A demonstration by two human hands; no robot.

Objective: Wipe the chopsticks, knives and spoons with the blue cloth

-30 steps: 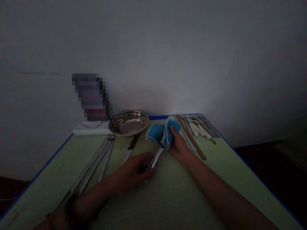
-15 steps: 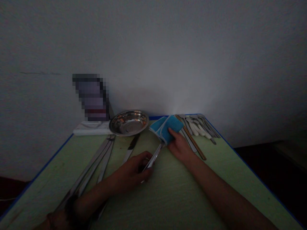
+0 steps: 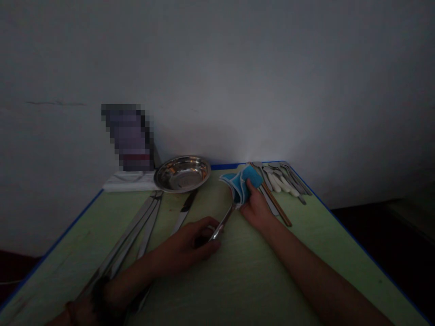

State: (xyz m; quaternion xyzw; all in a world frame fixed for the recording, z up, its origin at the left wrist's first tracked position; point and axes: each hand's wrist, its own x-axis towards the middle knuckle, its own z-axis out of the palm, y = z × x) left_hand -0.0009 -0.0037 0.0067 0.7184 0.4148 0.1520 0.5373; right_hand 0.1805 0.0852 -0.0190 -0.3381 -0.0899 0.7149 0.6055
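Near the middle of the table, my left hand [image 3: 199,240] is closed around one end of a shiny, narrow metal utensil [image 3: 224,222]. The far end of this utensil runs into a folded blue cloth [image 3: 240,185] with pale edges, so its kind is hidden. My right hand [image 3: 256,203] is closed on the cloth, with the thumb on its upper side. Just right of that hand lie wooden chopsticks [image 3: 277,204]. A knife with a dark handle [image 3: 183,215] lies beyond my left hand.
A steel bowl [image 3: 159,182] stands at the back beside a white base [image 3: 125,183] with a pixelated upright object. Long metal utensils [image 3: 132,231] lie at left, partly under my left arm. Several spoons and forks [image 3: 282,179] lie at the back right. The green table has a blue edge.
My right hand and the cloth have shifted slightly right, and the cloth's folds have changed shape. The metal utensil has turned in my left hand, which has moved a little right.
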